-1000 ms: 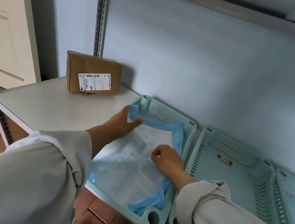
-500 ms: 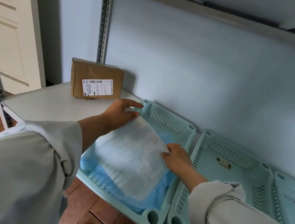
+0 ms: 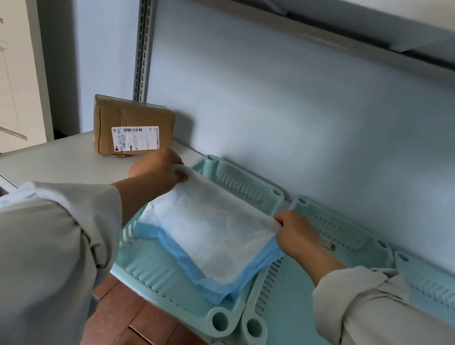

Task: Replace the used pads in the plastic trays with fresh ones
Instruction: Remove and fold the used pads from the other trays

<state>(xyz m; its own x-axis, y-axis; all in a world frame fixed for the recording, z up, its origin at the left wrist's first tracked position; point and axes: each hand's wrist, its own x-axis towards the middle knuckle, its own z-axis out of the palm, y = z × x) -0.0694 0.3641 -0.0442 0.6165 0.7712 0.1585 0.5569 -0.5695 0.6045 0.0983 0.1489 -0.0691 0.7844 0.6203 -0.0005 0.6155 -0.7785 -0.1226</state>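
A white pad with a blue backing [image 3: 208,237] is lifted at its far edge out of the left teal plastic tray [image 3: 164,280]. My left hand [image 3: 158,170] grips the pad's far left corner. My right hand [image 3: 296,234] grips its far right corner, over the rim between the two trays. The pad's near part still droops into the left tray. The middle teal tray [image 3: 285,335] holds no pad, only a small brown scrap [image 3: 328,245] near its back. A third teal tray [image 3: 437,292] shows at the right edge.
A taped cardboard box with a label [image 3: 133,129] stands on the grey shelf [image 3: 55,160] left of the trays. Behind the trays runs a pale blue wall, and another shelf hangs overhead. The trays overhang the shelf's front edge above a wooden floor [image 3: 139,332].
The pad lay spread in the left tray; both hands gathered its far edge and raised it, folding it over itself, and the tray's floor now shows at the left and near side.
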